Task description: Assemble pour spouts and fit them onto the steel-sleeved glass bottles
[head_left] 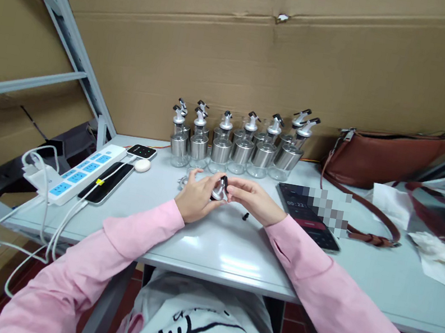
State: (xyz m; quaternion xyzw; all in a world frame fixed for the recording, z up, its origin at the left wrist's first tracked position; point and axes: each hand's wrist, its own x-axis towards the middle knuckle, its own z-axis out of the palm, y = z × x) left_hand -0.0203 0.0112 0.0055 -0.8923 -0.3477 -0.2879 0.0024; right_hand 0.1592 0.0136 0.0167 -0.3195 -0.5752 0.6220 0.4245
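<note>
Just above the table, both of my hands meet at a silver pour spout with a black lever. My left hand grips its silver body. The fingertips of my right hand pinch the spout near its black part. Below my right hand a small black piece lies on the tabletop. Partly hidden behind my left hand is a clear and silver object, whose kind I cannot make out. Beyond the hands stand several glass bottles with steel bands, many topped with similar spouts.
On the left lie a white power strip, a phone, a small black device and white cables. At right are a dark tablet-like screen, a brown bag and crumpled tissue. Cardboard backs the table.
</note>
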